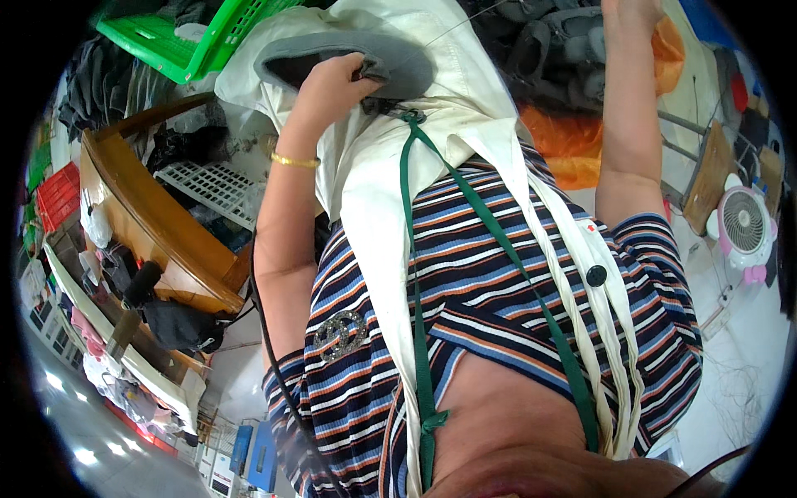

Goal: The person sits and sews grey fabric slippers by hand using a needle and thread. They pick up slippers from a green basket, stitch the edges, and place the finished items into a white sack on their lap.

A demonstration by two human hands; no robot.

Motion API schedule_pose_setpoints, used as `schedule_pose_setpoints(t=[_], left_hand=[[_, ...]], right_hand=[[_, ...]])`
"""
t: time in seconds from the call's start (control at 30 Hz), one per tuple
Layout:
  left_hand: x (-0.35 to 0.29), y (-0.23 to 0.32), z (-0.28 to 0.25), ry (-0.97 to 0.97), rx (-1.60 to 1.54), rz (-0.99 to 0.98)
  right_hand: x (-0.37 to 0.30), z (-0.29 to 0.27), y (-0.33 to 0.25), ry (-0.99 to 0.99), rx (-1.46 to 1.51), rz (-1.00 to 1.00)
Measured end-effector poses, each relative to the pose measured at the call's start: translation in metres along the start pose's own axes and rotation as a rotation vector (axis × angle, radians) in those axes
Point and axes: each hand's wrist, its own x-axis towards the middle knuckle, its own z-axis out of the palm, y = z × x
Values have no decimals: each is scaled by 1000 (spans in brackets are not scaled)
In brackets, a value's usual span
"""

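My left hand (334, 85) is closed on the rim of a grey soft cloth shoe (407, 65), which rests on the cream apron (469, 75) over my lap. Its dark opening faces my hand. A thin dark thread (465, 23) runs from the shoe up and rightward to the top edge. My right arm is stretched far forward; only the base of my right hand (633, 8) shows at the top edge, its fingers out of sight. Beside the shoe, a small dark ring-like thing (410, 115) hangs on a green neck strap (481, 207).
Dark grey shoe-like pieces (535, 50) lie heaped on orange cloth (569, 137) ahead to the right. A green crate (187, 58) stands at upper left, near a wooden frame (158, 207) and a white plastic basket (207, 184). At right is a white-and-pink fan (741, 217).
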Motion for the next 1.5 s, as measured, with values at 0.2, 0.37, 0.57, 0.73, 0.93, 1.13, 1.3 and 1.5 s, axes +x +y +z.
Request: schedule_pose_setpoints(t=[0.2,0.37,0.57,0.73,0.93,1.13,1.3,1.5], left_hand=[[-22,17,1,372,326,204],[-22,4,-8,376,234,351],[-18,11,-41,0,152,326],[-38,38,-11,503,518,498],[-60,28,14,330,-400,-120],[-59,15,18,174,-1220,-290],[-60,7,18,114,-1425,-312],[-61,4,22,79,-1491,-313]], right_hand=[[-11,-4,12,-50,-283,-148],[-90,55,42,-251,-402,36],[-148,89,65,-495,-270,370],[-194,78,66,-719,-321,514],[-232,80,59,-979,-471,638],[-243,75,46,-1069,-576,566],[-254,76,41,-1145,-581,328],[-261,76,44,-1165,-693,175]])
